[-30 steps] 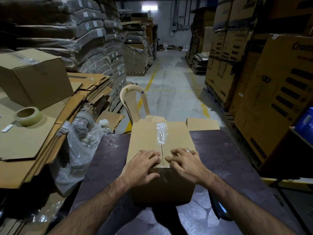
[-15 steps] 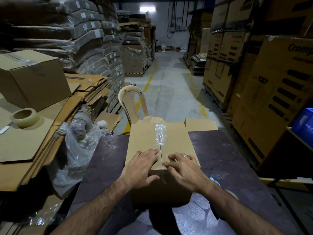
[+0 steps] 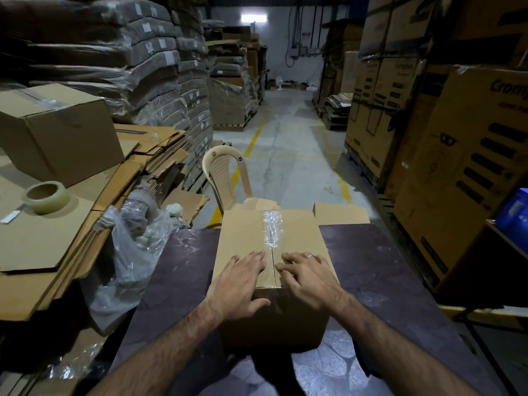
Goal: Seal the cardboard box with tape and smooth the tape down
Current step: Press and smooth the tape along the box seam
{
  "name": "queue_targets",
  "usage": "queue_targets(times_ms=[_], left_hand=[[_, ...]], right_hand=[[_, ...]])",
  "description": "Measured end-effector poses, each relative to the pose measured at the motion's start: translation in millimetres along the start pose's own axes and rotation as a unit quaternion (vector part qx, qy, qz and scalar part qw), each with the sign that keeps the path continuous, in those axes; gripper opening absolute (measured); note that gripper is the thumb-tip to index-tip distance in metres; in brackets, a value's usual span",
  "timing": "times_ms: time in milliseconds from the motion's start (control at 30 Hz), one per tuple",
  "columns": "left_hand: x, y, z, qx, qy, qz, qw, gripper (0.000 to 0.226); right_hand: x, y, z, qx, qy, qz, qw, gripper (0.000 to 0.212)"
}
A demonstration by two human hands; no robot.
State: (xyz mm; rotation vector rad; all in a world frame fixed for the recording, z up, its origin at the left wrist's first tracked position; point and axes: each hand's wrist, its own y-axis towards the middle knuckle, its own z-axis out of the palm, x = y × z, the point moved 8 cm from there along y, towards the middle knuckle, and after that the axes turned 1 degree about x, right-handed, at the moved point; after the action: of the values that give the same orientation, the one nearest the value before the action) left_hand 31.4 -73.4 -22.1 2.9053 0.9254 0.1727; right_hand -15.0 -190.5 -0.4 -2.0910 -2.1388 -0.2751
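Left hand (image 3: 238,281) and right hand (image 3: 310,277) lay flat, fingers extended, gripping nothing, pressing tape (image 3: 273,232) onto the cardboard box (image 3: 243,238) seam, apparently for adhesion.

The box (image 3: 245,238) is plain tan cardboard. The tape (image 3: 273,230) along its top seam is clear and glossy, with white crinkled glints. The surface (image 3: 371,252) is dark purple-brown, mottled with a pale sheen. A silver ring (image 3: 310,256) shows on the right hand (image 3: 308,277). The chair (image 3: 220,172) is beige with a ribbed back and a small blue sticker. The roll (image 3: 47,194) is pale yellowish with a brown core. The bag (image 3: 128,252) is clear, greyish plastic. The floor (image 3: 285,144) is grey with yellow lines. The cartons (image 3: 471,167) are brown with black bars and dark lettering. The sacks (image 3: 160,52) are grey-brown with white labels.
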Motion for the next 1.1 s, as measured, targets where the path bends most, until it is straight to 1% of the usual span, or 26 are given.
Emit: queue_targets(times_ms=[67,200,367,467,533,600,667,833,933,1000,1100], left_hand=[[0,0,-1,0.001,0.002,-0.002,1.0,0.09],[-1,2,0,0.002,0.008,-0.008,1.0,0.094],[2,1,0,0.005,0.012,-0.017,1.0,0.095],[-1,1,0,0.011,0.012,-0.019,1.0,0.097],[0,2,0,0.015,0.015,-0.021,1.0,0.097],[2,2,0,0.018,0.02,-0.024,0.999,0.097],[4,1,0,0.019,0.017,-0.039,0.999,0.097],[6,1,3,0.039,0.004,-0.094,0.995,0.103],[7,2,4,0.04,-0.003,-0.09,0.995,0.102],[8,1,3,0.034,-0.011,-0.089,0.995,0.1],[7,1,2,0.034,-0.016,-0.088,0.995,0.1]], right_hand=[[4,-2,0,-0.003,-0.008,-0.007,1.0,0.038],[8,-16,0,-0.026,-0.023,-0.052,0.998,0.037],[21,7,-4,-0.046,-0.059,-0.059,0.995,0.039],[25,-13,3,-0.061,-0.068,-0.108,0.99,0.038],[25,-16,4,-0.054,-0.081,-0.123,0.988,0.041],[24,-2,3,-0.034,-0.083,-0.115,0.989,0.048],[27,9,3,-0.033,-0.079,-0.106,0.991,0.052],[28,-11,6,-0.037,-0.076,-0.142,0.986,0.044],[27,6,1,-0.016,-0.073,-0.129,0.989,0.053],[28,19,2,-0.016,-0.075,-0.109,0.991,0.057],[30,13,7,-0.02,-0.075,-0.117,0.99,0.051]])
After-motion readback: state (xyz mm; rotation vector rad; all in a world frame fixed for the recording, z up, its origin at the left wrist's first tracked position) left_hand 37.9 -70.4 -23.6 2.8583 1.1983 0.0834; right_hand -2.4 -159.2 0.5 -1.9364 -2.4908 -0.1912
